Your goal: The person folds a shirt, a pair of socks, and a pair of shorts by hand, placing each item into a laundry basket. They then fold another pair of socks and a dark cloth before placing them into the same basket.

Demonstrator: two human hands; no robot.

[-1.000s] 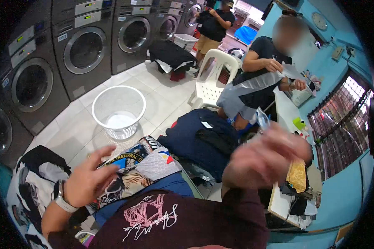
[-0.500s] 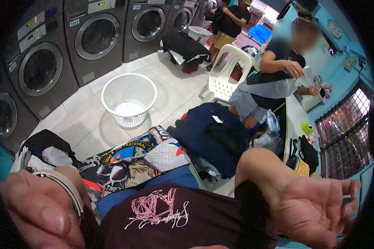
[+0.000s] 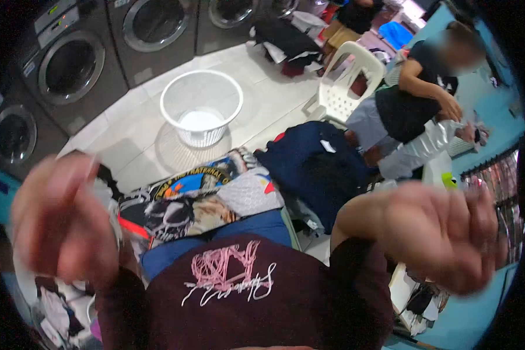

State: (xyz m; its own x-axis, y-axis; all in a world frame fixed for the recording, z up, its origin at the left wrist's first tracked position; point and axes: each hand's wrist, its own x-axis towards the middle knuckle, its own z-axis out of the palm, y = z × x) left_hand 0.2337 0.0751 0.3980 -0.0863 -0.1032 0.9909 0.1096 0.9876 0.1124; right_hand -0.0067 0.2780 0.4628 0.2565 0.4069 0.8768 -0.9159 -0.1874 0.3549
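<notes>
Head view, clock set on the seated person, 12 straight ahead:
- Folded cloth garment, multicoloured animal print point(image 3: 201, 201): at 11 o'clock, across the blue-clad lap point(image 3: 252, 228). Handling, by my estimate: light, soft, limp, perhaps slippery; best taken at two opposite folded edges, with support beneath.
- Left hand point(image 3: 61, 224): raised, 10 o'clock; blurred, cannot tell whether its fingers are wide or closed.
- Right hand point(image 3: 434, 233): raised, 2 o'clock; fingers seemingly bent, grip impossible to tell.
- Round white plastic basket point(image 3: 201, 138): 11 o'clock, beyond the garment.
</notes>
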